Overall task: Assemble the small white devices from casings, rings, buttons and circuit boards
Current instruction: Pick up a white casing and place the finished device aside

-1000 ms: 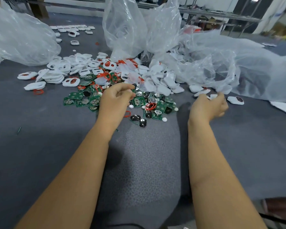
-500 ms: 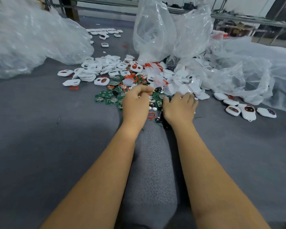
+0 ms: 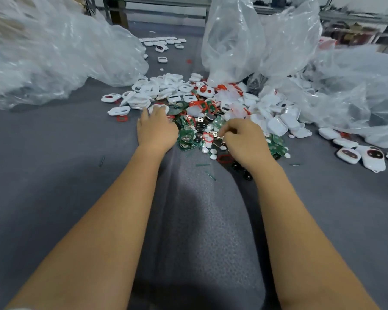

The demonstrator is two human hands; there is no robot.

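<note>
1. A person's left hand (image 3: 156, 128) lies palm down at the left edge of a heap of parts on a grey counter (image 3: 54, 186), its fingers (image 3: 160, 111) stretched forward and touching a white casing (image 3: 159, 107).
2. The right hand (image 3: 242, 138) rests over the middle of the heap, fingers curled inward above green boards (image 3: 186, 137) and white buttons (image 3: 213, 151); whether they pinch anything cannot be told.
3. More casings (image 3: 143, 97) lie piled beyond the left hand, with red rings (image 3: 122, 118) scattered among them.
4. Finished devices (image 3: 348, 155) sit in a row on the counter, well to the right of the heap.
5. Clear plastic bags (image 3: 233, 41) stand crumpled behind and beside the parts.
</note>
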